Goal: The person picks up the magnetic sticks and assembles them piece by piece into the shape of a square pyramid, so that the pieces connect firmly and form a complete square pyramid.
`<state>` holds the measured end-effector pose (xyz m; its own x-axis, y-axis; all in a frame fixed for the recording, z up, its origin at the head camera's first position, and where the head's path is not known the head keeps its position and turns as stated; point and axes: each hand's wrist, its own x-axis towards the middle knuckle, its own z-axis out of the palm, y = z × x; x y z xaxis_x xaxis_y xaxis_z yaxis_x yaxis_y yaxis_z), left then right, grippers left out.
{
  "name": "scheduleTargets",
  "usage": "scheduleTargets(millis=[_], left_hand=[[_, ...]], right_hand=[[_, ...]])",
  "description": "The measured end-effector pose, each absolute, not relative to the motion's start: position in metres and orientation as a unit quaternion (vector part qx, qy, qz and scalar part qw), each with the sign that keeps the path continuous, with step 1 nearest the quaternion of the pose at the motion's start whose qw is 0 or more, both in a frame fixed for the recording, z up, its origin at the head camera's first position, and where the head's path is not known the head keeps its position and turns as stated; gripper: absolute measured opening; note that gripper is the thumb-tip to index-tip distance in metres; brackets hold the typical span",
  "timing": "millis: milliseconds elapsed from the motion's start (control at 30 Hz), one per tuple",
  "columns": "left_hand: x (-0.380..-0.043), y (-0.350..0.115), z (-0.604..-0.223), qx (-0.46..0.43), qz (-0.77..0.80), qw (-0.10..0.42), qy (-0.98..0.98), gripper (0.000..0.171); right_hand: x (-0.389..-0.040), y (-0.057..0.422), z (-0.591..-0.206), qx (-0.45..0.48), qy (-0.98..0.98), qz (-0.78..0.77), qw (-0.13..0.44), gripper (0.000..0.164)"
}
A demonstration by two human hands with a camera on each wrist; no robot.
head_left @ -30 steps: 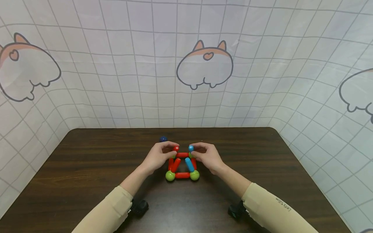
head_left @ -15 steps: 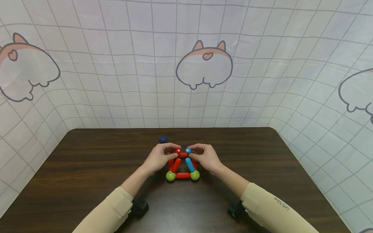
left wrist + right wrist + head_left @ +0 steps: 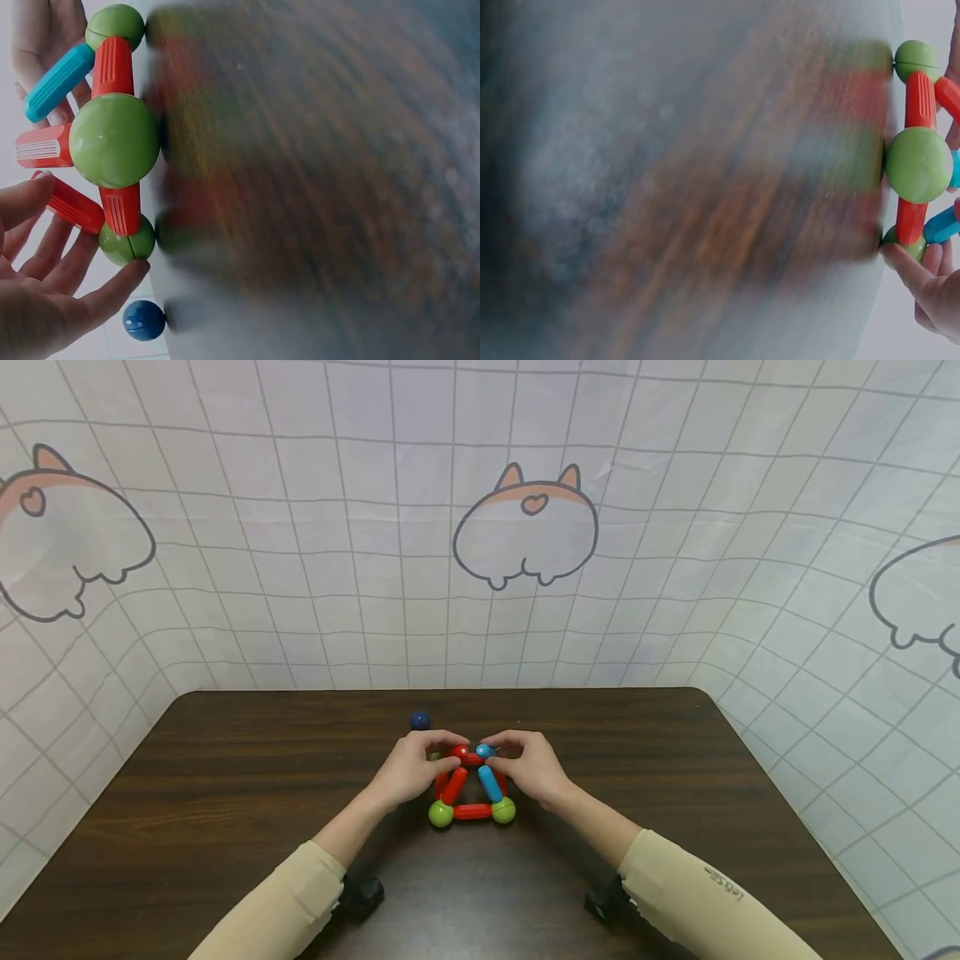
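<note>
A square of red magnetic rods [image 3: 472,812] joined by green balls [image 3: 441,813] lies on the table. From its front corners a red rod [image 3: 453,786] and a blue rod [image 3: 491,783] lean inward and up. My left hand [image 3: 408,767] pinches the red rod [image 3: 75,206] at the back left corner, one finger touching the green ball [image 3: 127,244] below it. At the back right, my right hand [image 3: 534,768] pinches another blue rod [image 3: 941,225], with a fingertip at that corner's ball. The upper ends of both held rods tilt toward each other, slightly apart.
A dark blue ball [image 3: 420,720] sits on the dark wooden table [image 3: 225,793], just behind my left hand. A white gridded cloth [image 3: 337,568] with cartoon prints hangs behind and beside the table. Black wrist cameras [image 3: 362,897] are below both forearms.
The tops of the held red and blue rods have swung inward and lower, closer to each other. Both hands followed with a small movement; the square stays almost in place.
</note>
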<state>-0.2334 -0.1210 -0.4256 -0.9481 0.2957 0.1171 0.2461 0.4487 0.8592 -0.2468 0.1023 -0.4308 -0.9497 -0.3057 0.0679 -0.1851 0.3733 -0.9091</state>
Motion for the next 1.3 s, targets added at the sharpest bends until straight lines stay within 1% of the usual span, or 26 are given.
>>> scheduleTargets(millis=[200, 467, 933, 1300], left_hand=[[-0.2340, -0.1196, -0.4268, 0.166, 0.486, 0.020, 0.858, 0.028], [-0.2334, -0.1192, -0.4254, 0.161, 0.486, 0.026, 0.859, 0.027], [-0.2355, -0.1180, -0.4277, 0.178, 0.456, 0.013, 0.872, 0.028], [-0.2345, -0.1178, -0.4279, 0.192, 0.456, 0.017, 0.869, 0.028]], right_hand=[[-0.2475, 0.1023, -0.4319, -0.152, 0.834, -0.529, 0.050, 0.020], [-0.2467, 0.1018, -0.4305, -0.159, 0.840, -0.517, 0.044, 0.021], [-0.2464, 0.0998, -0.4284, -0.163, 0.855, -0.492, 0.032, 0.022], [-0.2463, 0.1029, -0.4302, -0.175, 0.851, -0.493, 0.039, 0.023]])
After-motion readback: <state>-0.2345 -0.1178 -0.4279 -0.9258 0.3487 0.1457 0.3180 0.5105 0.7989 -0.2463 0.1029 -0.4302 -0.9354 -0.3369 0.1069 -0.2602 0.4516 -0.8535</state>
